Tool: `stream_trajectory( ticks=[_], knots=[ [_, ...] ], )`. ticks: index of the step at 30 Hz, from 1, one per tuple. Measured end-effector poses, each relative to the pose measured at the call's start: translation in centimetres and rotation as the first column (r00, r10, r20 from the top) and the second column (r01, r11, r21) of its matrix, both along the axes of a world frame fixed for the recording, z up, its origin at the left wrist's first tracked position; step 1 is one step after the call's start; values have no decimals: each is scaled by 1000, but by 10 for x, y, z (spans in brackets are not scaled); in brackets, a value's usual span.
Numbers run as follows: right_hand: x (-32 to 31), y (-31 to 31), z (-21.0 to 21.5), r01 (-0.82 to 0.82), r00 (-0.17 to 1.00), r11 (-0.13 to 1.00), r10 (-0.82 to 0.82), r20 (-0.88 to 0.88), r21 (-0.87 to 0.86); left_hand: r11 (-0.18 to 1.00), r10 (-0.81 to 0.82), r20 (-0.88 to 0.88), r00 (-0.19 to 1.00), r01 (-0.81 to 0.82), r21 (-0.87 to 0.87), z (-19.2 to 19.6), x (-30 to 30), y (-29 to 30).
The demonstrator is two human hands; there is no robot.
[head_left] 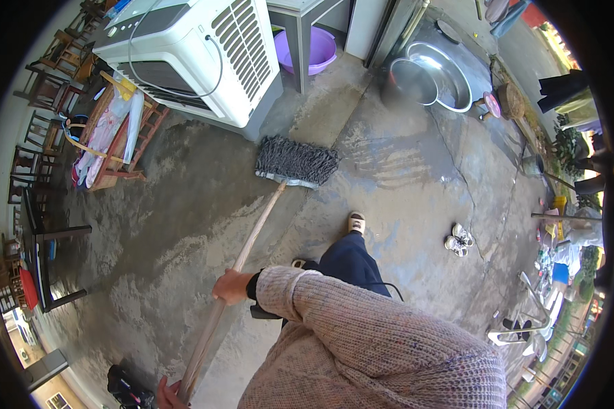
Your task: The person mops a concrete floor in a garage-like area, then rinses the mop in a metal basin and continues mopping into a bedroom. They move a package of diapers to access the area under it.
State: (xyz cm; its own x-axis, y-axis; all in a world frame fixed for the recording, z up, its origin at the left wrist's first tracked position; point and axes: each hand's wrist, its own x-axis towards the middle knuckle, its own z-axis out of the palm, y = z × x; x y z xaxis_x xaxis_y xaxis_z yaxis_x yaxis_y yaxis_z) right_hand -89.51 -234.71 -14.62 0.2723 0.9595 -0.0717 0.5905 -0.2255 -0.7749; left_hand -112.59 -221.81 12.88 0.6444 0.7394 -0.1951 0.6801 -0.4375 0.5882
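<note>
A mop with a dark grey shaggy head (297, 160) lies flat against the wet concrete floor, its head close to the base of a white air cooler. The long wooden handle (256, 232) runs from the head down toward me at a slant. Partway along it, my right hand (232, 286) is closed around the wood, the arm in a knitted sleeve reaching across from the right. Lower down, near the picture's bottom edge, my left hand (170, 393) grips the handle and is only partly in view.
The air cooler (218, 61) stands ahead, its cord looped over it. Beside it are a purple basin (320, 51) and a cloth-filled wooden frame (112, 140). Metal tubs (457, 78) sit at far right, a pair of shoes (459, 240) right of my feet. A dark table (37, 238) is left.
</note>
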Motion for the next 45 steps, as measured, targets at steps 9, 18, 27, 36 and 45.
stream_trajectory(
  ticks=[9,18,27,36,45],
  knots=[
    [2,-98,-5,402,899,916,-390,198,-19,967,-255,19,967,255,29,-21,49,5],
    [98,-466,-76,626,779,740,-586,223,-244,754,-650,-6,760,644,-127,-115,221,-335],
    [151,-632,-90,745,665,610,-710,230,-269,581,-808,-180,561,809,-91,-110,318,-505],
    [138,-729,-120,409,907,609,-351,231,-679,609,-690,27,723,600,-519,-220,269,-569],
    [266,-794,-54,236,965,580,-42,261,-779,575,-497,170,851,470,-670,-250,363,-590]
  ],
)
